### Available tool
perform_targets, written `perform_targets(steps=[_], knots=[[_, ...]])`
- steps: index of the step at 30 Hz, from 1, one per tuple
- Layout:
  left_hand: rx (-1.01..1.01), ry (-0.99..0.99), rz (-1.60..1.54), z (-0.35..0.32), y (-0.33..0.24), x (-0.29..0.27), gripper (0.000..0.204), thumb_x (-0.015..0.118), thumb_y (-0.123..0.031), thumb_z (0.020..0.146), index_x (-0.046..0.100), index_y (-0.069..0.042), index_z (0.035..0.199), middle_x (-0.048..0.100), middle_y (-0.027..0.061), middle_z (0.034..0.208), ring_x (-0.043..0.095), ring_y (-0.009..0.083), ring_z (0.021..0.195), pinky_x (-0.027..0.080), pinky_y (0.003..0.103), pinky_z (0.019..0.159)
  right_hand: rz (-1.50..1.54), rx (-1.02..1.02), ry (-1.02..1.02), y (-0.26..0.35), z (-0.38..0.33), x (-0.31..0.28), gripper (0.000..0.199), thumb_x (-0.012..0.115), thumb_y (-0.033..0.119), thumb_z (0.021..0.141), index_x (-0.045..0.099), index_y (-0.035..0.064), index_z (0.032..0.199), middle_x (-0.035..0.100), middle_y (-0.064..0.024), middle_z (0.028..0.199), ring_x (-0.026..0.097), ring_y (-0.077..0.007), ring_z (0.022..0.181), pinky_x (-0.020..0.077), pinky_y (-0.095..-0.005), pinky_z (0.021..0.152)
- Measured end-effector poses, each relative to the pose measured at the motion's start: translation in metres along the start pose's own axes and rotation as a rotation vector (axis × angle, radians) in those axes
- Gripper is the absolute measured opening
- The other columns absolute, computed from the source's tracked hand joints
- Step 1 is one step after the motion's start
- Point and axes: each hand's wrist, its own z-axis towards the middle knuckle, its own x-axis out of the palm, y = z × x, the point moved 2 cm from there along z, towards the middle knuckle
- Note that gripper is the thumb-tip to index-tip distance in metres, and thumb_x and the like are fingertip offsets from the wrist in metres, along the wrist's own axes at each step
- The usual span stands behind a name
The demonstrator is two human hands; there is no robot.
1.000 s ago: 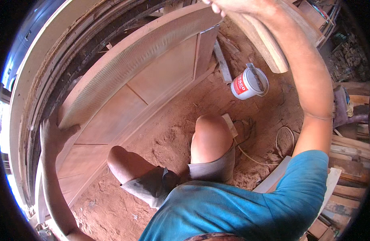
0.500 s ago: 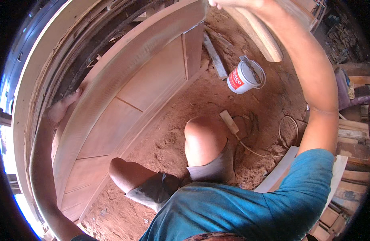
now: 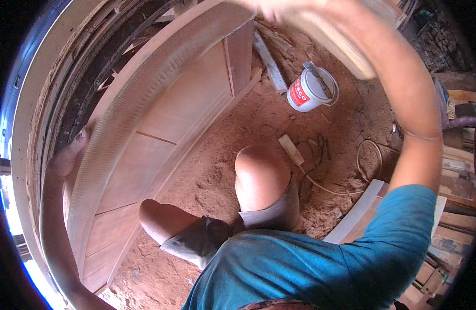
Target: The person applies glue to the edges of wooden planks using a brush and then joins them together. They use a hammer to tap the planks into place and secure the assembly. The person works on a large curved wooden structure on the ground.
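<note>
- Landmark: a large panelled wooden door (image 3: pixel 160 129), standing on edge on the sawdust-covered floor (image 3: pixel 238 150) and leaning across the left of the view.
- Left hand (image 3: pixel 67 157): placed on the far, upper-left edge of the door, fingers curled over that edge and gripping it.
- Right hand (image 3: pixel 276 8): raised at the door's top end, at the upper rim of the view. It is blurred and partly cut off; whether it is clasped or spread cannot be told.
- White plastic bucket (image 3: pixel 311 90) with a red label: on the floor to the right of the door's top end, apart from it. A flat tool (image 3: pixel 318 77) rests across its rim.
- Person's bare knee (image 3: pixel 258 173): bent, right of the door's middle, near it.
- Pale cable (image 3: pixel 351 181): loose on the floor right of the knee, well apart from the door.
</note>
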Motion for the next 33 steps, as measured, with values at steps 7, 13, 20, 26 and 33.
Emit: perform_targets(steps=[7,13,20,26,33], knots=[[0.038,0.031,-0.103,0.002,0.002,-0.012,0.055,0.083,-0.028,0.088,0.065,-0.005,0.135,0.066,0.011,0.131,0.059,0.0242,0.126,0.042,0.04,0.114,0.271,0.089,0.007,-0.024,0.015,-0.008,0.042,0.041,0.037,0.11,0.057,-0.0019,0.11,0.066,-0.016,0.075,0.065,-0.0196,0.055,0.0597,-0.0346,0.051],[-0.097,0.015,-0.098,-0.001,0.026,-0.024,0.057,0.081,-0.022,0.088,0.062,-0.003,0.138,0.064,0.0121,0.135,0.059,0.0237,0.126,0.045,0.04,0.112,0.393,0.078,0.056,-0.047,0.006,0.01,0.049,0.049,0.04,0.107,0.066,-0.0053,0.101,0.069,-0.0171,0.074,0.07,-0.0221,0.061,0.0602,-0.0387,0.058],[-0.125,-0.11,0.079,-0.028,0.0,-0.038,0.053,0.073,-0.032,0.092,0.063,-0.006,0.137,0.065,0.0126,0.136,0.06,0.027,0.126,0.045,0.042,0.111,0.326,0.082,-0.007,-0.032,0.035,0.024,0.04,0.053,0.035,0.107,0.065,-0.0026,0.115,0.067,-0.0146,0.075,0.066,-0.023,0.057,0.0531,-0.0398,0.053],[-0.148,-0.152,0.343,-0.069,-0.006,-0.051,0.051,0.063,-0.042,0.097,0.065,-0.01,0.137,0.066,0.0122,0.137,0.061,0.0302,0.127,0.044,0.043,0.112,0.297,-0.005,-0.076,0.044,0.042,0.012,0.053,0.056,0.046,0.103,0.06,0.0033,0.135,0.069,-0.0145,0.095,0.065,-0.0277,0.067,0.0549,-0.0397,0.065],[-0.431,-0.194,0.478,-0.167,0.059,-0.11,0.054,0.052,-0.054,0.103,0.066,-0.015,0.137,0.066,0.0118,0.138,0.061,0.0338,0.127,0.044,0.045,0.112,0.744,-0.05,-0.062,0.117,0.053,0.035,0.048,0.059,0.041,0.103,0.053,0.0042,0.132,0.053,-0.0005,0.071,0.051,-0.0109,0.048,0.0443,-0.0282,0.043]])
